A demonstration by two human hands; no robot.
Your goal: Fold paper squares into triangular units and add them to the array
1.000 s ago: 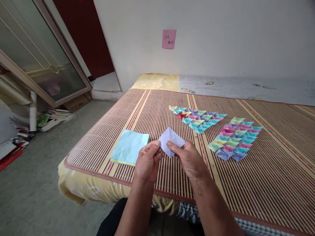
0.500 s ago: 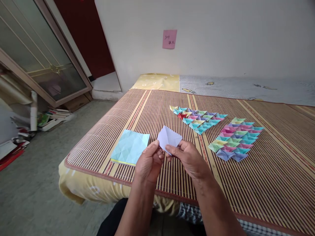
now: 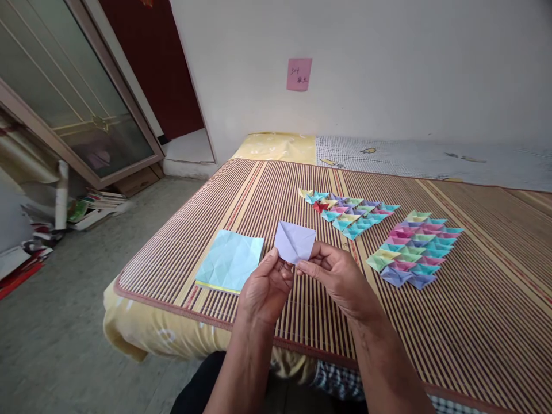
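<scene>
A folded lavender sheet of origami paper (image 3: 295,240) is held up above the mat, with a crease running down toward its lower corner. My left hand (image 3: 266,287) pinches its lower left edge, thumb in front and fingers behind. At the lower right, my right hand (image 3: 334,275) grips it between thumb and fingers. To the left of my hands lies a stack of creased light blue paper (image 3: 230,260), with a yellow edge showing beneath. Rows of small folded paper pieces (image 3: 351,214) in many colours lie beyond my right hand. A second group of folded pieces (image 3: 416,247) lies farther right.
A striped bamboo mat (image 3: 172,253) covers the bed, whose yellow sheet (image 3: 164,330) hangs over the front edge. A pink note (image 3: 299,74) is stuck on the wall. Books (image 3: 103,201) lie on the floor at left, near a glass-panelled door (image 3: 86,98).
The lavender paper has turned in my hands and now looks squarer, its top edge nearly level. My right thumb has slid down to its lower corner. The view has shifted slightly.
</scene>
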